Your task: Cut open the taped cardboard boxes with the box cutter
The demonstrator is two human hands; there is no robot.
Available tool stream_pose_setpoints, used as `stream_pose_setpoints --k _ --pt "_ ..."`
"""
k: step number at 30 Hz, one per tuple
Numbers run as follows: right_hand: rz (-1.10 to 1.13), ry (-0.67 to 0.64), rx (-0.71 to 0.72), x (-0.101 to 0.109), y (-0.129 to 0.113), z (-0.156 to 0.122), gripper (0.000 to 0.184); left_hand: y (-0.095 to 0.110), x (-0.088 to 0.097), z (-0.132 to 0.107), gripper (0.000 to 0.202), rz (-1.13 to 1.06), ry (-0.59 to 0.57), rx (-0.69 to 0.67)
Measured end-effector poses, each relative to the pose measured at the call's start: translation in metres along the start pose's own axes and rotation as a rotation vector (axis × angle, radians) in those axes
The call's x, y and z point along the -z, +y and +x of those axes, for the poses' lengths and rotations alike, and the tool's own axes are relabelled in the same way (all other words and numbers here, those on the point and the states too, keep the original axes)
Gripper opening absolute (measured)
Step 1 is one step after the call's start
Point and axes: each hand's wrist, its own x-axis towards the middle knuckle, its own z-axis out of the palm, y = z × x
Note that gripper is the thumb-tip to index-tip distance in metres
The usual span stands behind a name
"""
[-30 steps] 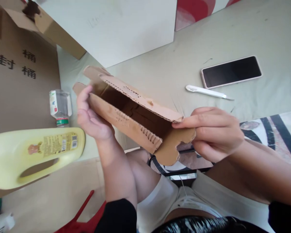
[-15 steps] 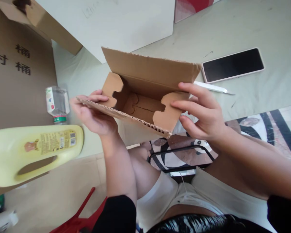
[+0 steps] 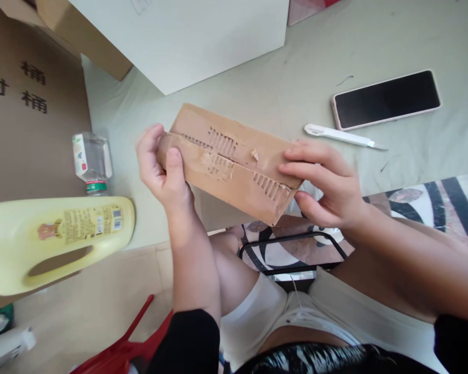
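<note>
A small brown cardboard box is held up above my lap, its two long top flaps folded down to meet along a seam. Torn patches on the flaps bare the ribbed layer, and a scrap of paper sticks up near the right end. My left hand grips the box's left end, thumb on the top. At the right end, my right hand holds the box with fingers on the top flap and the thumb lower at the corner. The inside of the box is hidden.
A white craft knife lies beside a phone on the pale green cloth. A large white box stands at the back. At left are a small clear bottle, a yellow jug and a big cardboard carton.
The flaps that stood open have been folded down over the box's opening, covering the inside. My left thumb now lies on top of the box.
</note>
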Motion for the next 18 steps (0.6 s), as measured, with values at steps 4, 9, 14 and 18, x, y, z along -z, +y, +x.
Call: stream_pose_setpoints --k 4,9,14,18 --pt "-0.008 -0.012 -0.023 0.005 -0.004 -0.001 0.045 -0.007 0.009 0.002 0.030 0.216 -0.101 -0.051" --pt "-0.005 0.000 -0.038 -0.001 0.001 -0.008 0.048 -0.017 0.014 0.006 0.029 0.189 -0.131 -0.149" --pt "0.148 0.107 -0.161 -0.008 0.013 -0.015 0.065 -0.017 0.014 0.008 0.036 0.133 -0.033 -0.041" --pt "0.213 0.027 -0.508 -0.009 0.012 -0.017 0.066 -0.007 0.013 0.011 0.043 0.224 0.106 0.128"
